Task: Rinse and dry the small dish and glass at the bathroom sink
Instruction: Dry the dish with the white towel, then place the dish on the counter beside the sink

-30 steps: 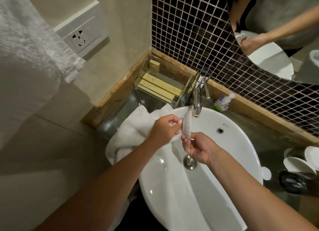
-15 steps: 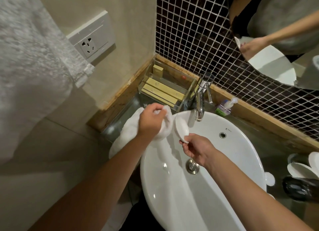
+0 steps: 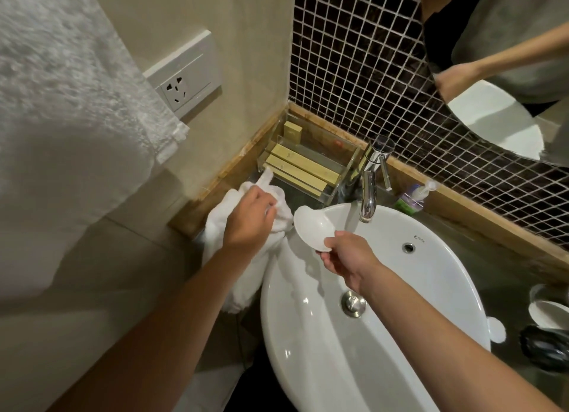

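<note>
Dish and towel now parting, centre frame.
Right hand point(image 3: 345, 259) is pinching small dish point(image 3: 312, 228); left hand point(image 3: 249, 224) is clutching towel point(image 3: 215, 230), drawn leftward.

Both bare forearms are reaching forward. The left hand point(image 3: 250, 219) is curling knuckles-up, fingers clenching closed. The right hand point(image 3: 346, 257) is pinching with its fingertips point(image 3: 328, 243), wrist bending slightly inward.

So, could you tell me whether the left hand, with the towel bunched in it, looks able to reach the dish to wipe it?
Probably yes: the left hand grips the white towel right beside the small dish that the right hand holds tilted towards it, with nothing between them.
</note>
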Demonstrator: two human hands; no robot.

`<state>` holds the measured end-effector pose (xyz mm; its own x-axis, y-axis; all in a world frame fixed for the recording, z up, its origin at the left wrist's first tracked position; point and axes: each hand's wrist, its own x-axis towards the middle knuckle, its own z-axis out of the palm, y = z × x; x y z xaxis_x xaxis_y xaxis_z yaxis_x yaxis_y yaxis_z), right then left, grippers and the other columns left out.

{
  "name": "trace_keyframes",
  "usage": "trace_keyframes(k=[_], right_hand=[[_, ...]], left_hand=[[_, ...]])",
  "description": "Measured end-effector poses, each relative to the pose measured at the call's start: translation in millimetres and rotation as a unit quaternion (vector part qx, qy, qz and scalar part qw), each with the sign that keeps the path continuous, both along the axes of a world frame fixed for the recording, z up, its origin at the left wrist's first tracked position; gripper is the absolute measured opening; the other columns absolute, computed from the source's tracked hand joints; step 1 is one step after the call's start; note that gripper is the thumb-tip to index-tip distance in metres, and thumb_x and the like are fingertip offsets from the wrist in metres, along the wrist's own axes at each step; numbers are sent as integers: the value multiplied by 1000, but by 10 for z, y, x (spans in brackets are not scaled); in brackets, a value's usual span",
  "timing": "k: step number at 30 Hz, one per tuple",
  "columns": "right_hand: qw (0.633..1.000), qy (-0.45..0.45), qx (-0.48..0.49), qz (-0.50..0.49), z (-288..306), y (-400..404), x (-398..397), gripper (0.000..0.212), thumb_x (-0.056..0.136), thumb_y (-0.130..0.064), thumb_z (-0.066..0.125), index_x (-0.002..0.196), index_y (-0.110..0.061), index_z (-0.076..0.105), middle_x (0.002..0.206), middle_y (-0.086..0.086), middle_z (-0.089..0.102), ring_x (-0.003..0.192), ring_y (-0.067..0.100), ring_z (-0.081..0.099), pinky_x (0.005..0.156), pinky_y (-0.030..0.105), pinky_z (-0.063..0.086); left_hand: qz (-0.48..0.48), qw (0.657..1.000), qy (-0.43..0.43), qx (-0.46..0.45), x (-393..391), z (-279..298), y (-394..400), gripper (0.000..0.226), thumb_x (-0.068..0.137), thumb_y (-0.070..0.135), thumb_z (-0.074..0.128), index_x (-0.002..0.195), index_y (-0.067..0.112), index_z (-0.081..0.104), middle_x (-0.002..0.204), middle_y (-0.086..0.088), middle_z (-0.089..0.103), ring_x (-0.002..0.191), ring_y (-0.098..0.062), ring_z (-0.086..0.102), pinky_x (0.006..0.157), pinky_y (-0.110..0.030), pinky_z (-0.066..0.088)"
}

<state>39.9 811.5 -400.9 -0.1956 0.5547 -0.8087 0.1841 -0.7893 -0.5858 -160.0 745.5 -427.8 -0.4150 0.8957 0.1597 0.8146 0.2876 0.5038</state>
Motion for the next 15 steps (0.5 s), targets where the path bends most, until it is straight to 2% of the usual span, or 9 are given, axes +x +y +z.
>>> trace_keyframes(k=[2,3,4,6,9,12,13,15], right_hand=[[1000,-15,22,7,-18,-6,-11,23,89,4,53,106,-8,63,82,20,65,47,16,54,44,22,51],[999,-22,29,7,-27,-8,-16,22,90,4,54,105,-9,62,85,20,65,50,17,54,44,23,51],[999,-29,36,5,-33,-8,-22,21,90,3,55,103,-12,61,89,19,64,53,19,55,45,23,52],[998,-40,54,6,-42,-1,-28,23,90,2,56,106,-15,59,97,19,63,61,21,56,47,24,53],[994,-53,93,23,-17,28,-32,32,90,-1,57,119,-15,60,103,17,63,67,23,57,50,25,53],[987,-67,139,42,64,59,-38,31,91,-6,59,120,-18,62,100,14,65,67,21,59,50,23,51],[984,-71,155,48,96,70,-30,30,91,-6,59,118,-18,64,98,14,66,66,21,59,50,23,51],[978,-80,183,56,161,86,7,28,91,-7,57,115,-17,67,95,15,67,66,22,59,52,25,51]], left_hand=[[-92,989,93,-67,68,-172,-66,26,91,30,63,110,12,67,117,-10,64,105,-24,59,87,-35,51],[-133,981,125,-70,92,-250,-111,30,89,32,67,109,10,70,115,-10,67,102,-24,61,87,-35,54],[-141,981,116,-69,119,-269,-152,30,88,33,69,106,9,72,110,-10,70,96,-23,64,82,-33,56],[-114,987,94,-62,155,-247,-162,31,91,37,63,104,10,72,105,-10,72,87,-22,67,73,-32,58],[-63,993,97,-24,193,-43,-42,34,94,38,55,108,12,71,106,-8,72,91,-23,68,76,-33,58],[11,995,-93,-23,249,256,178,29,95,42,47,110,26,66,105,4,69,93,-18,64,80,-31,54],[11,990,-132,-50,278,297,240,27,95,41,48,110,27,65,104,5,68,91,-18,63,81,-31,54],[-4,984,-153,-86,348,378,332,22,93,36,52,107,27,67,100,4,69,86,-17,63,80,-31,55]])
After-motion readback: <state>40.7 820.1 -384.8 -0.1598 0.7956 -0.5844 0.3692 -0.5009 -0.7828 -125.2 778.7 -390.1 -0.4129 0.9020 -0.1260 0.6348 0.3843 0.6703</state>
